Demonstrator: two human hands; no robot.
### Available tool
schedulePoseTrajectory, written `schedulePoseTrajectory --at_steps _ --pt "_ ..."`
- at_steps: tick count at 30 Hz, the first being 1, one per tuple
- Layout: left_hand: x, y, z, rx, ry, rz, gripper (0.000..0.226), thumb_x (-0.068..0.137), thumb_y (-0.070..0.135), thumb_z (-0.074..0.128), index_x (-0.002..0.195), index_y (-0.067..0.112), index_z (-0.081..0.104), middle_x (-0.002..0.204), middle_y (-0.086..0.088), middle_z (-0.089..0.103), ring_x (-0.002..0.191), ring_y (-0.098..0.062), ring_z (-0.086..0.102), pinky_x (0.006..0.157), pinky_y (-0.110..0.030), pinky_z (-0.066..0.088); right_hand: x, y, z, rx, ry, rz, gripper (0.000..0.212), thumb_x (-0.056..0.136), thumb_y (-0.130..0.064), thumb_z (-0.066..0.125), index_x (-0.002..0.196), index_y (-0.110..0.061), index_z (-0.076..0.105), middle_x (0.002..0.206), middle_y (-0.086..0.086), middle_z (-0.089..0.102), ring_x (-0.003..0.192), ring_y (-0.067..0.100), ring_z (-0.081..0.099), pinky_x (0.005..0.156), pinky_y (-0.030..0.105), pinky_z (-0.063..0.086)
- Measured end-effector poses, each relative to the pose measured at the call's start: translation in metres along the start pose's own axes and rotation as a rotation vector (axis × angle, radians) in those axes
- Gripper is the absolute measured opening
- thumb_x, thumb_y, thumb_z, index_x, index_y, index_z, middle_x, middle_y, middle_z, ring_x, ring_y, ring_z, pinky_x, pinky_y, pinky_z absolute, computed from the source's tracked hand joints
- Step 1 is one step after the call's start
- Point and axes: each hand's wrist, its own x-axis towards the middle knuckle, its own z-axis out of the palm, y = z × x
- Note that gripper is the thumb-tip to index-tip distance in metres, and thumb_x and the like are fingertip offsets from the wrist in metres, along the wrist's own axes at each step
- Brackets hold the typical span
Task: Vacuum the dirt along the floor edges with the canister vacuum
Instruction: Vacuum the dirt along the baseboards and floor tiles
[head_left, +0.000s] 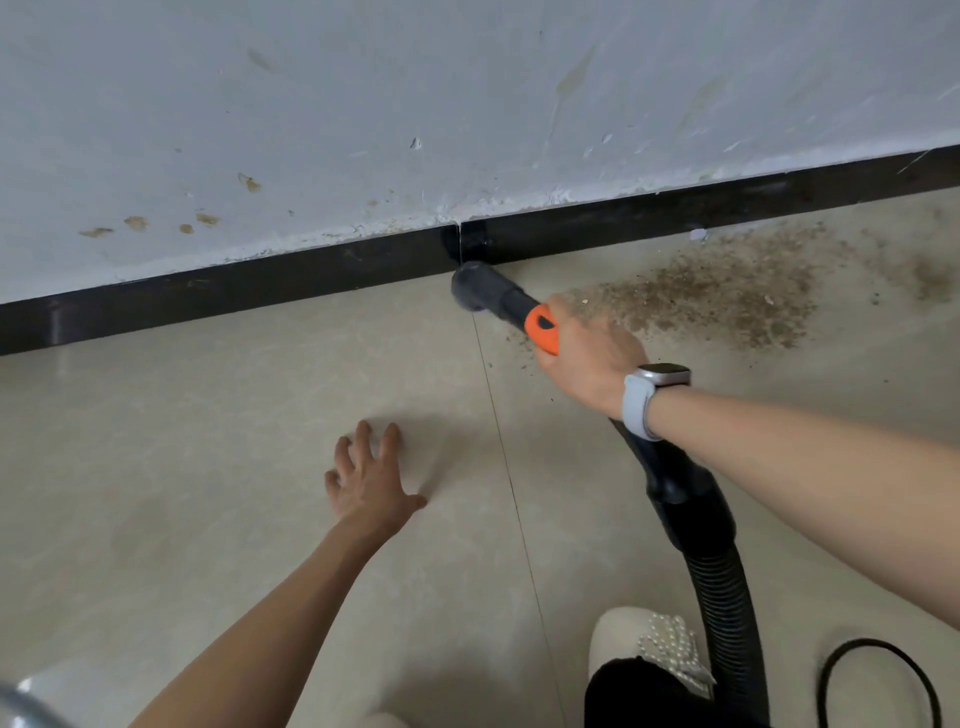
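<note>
No readable text, labels, brands or numbers anywhere; watch face (662, 375) unreadable.

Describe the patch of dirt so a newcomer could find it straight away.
Start at the black baseboard under the white wall and follow it rightward past the vacuum nozzle. On the beige floor tile just beyond the right hand lies the dirt patch, a grainy brown scatter, the only speckled area on otherwise smooth tile.
</note>
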Motion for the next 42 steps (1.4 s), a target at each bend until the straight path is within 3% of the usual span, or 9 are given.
schedulePoseTrajectory --at_steps 4,7,11,17,19,27,34,38,42 --pt "0.0 -0.001 0.002 -0.012 0.004 0.002 0.093 0.079 0.042 0.071 0.148 0.028 0.01 0.157 -0.006 -0.007 0.144 -0.03 -0.006 0.114 -0.045 0.017 -0.006 0.012 -0.002 -0.04 -0.033 0.007 0.042 0.096 -0.032 0.047 0.134 -0.019 0.035 0.087 0.006 0.052 0.07 0.028 0.047 0.058 0.029 0.033" --pt "0.001 -0.001 0.003 -0.014 0.007 0.0 0.094 0.079 0.042 0.072 0.149 0.028 0.01 0.157 -0.006 -0.007 0.144 -0.03 -0.006 0.114 -0.045 0.017 -0.006 0.048 -0.016 -0.044 0.007 0.129 0.038 0.095 -0.032 0.048 0.13 -0.017 0.04 0.083 0.007 0.051 0.066 0.027 0.045 0.055 0.029 0.03" --pt "0.002 0.001 0.002 -0.012 0.014 -0.01 0.094 0.077 0.041 0.073 0.148 0.028 0.013 0.156 -0.006 -0.005 0.144 -0.031 -0.005 0.113 -0.045 0.018 -0.007 0.078 -0.03 -0.052 0.031 0.268 0.04 0.094 -0.031 0.05 0.13 -0.015 0.041 0.087 0.009 0.052 0.071 0.029 0.047 0.063 0.032 0.037" --pt "0.001 0.003 0.0 -0.01 0.017 -0.014 0.092 0.077 0.041 0.074 0.146 0.027 0.015 0.156 -0.005 -0.003 0.143 -0.03 -0.002 0.112 -0.045 0.021 -0.022 0.008 -0.006 -0.017 -0.085 -0.06 0.042 0.095 -0.032 0.049 0.133 -0.021 0.036 0.084 0.004 0.053 0.064 0.026 0.049 0.052 0.027 0.034" --pt "0.0 0.001 0.001 -0.01 0.017 -0.012 0.093 0.077 0.042 0.073 0.147 0.028 0.014 0.156 -0.004 -0.004 0.144 -0.029 -0.003 0.113 -0.045 0.021 -0.026 0.006 -0.003 -0.038 -0.117 -0.072 0.043 0.095 -0.032 0.048 0.134 -0.021 0.035 0.084 0.003 0.053 0.062 0.025 0.049 0.049 0.026 0.034" --pt "-0.001 0.003 0.0 0.001 0.015 -0.013 0.093 0.078 0.041 0.073 0.148 0.027 0.013 0.156 -0.005 -0.005 0.144 -0.03 -0.003 0.113 -0.045 0.02 -0.025 0.083 -0.035 -0.049 0.002 0.29 0.038 0.094 -0.029 0.05 0.129 -0.016 0.043 0.086 0.009 0.053 0.071 0.029 0.048 0.065 0.031 0.037" --pt "-0.001 0.001 0.001 -0.007 0.018 -0.004 0.092 0.078 0.042 0.072 0.147 0.028 0.014 0.156 -0.004 -0.004 0.144 -0.029 -0.002 0.112 -0.045 0.022 -0.04 0.014 -0.011 -0.048 -0.094 -0.025 0.04 0.094 -0.031 0.048 0.131 -0.021 0.037 0.082 0.003 0.051 0.063 0.027 0.045 0.046 0.026 0.025" --pt "0.0 -0.001 0.002 -0.016 0.016 0.002 0.092 0.079 0.041 0.072 0.148 0.027 0.012 0.156 -0.005 -0.005 0.144 -0.029 -0.003 0.113 -0.046 0.02 -0.044 0.039 -0.011 -0.032 -0.117 0.069 0.041 0.094 -0.032 0.048 0.132 -0.022 0.038 0.086 0.007 0.056 0.068 0.028 0.049 0.058 0.03 0.036" --pt "0.0 0.001 0.002 -0.022 0.023 -0.005 0.091 0.079 0.039 0.073 0.147 0.026 0.014 0.156 -0.005 -0.003 0.143 -0.03 -0.002 0.112 -0.046 0.021 -0.043 0.07 -0.029 -0.09 -0.049 0.252 0.04 0.094 -0.03 0.048 0.131 -0.017 0.039 0.091 0.011 0.055 0.073 0.029 0.047 0.062 0.031 0.034"
